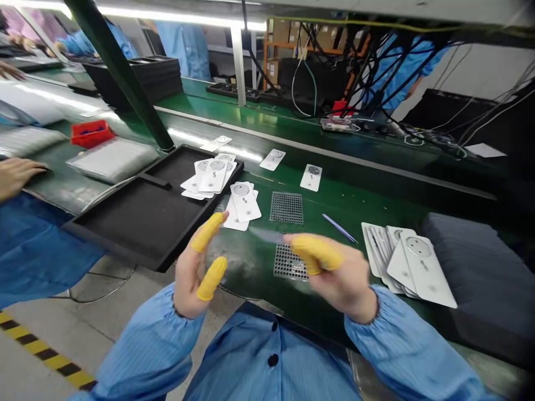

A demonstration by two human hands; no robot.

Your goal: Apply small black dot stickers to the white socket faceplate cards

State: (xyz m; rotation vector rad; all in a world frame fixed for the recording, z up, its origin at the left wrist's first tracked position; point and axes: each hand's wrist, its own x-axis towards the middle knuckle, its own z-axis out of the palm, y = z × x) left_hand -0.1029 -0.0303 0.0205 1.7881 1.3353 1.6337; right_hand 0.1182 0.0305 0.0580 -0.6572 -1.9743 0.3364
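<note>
My left hand [194, 270], with yellow finger cots on thumb and forefinger, is open, the fingers apart with nothing between them. Just beyond its fingertip lies a small pile of white cards with a round silver disc [243, 203]. My right hand [336, 270], also in yellow finger cots, pinches a thin, greyish flat piece [266, 235] that points left; motion blurs it and its kind is unclear. Below this hand is a sheet of small black dots [288, 262], partly covered by the fingers. A second dotted sheet [286, 208] lies farther back. Purple tweezers [339, 228] rest to the right.
A black tray [125, 223] at left carries several white cards [213, 174] at its right end. More cards [418, 262] lie at right, beside a dark grey stack [476, 267]. Single cards [311, 177] sit farther back. A neighbour's hand [19, 175] is at the left edge.
</note>
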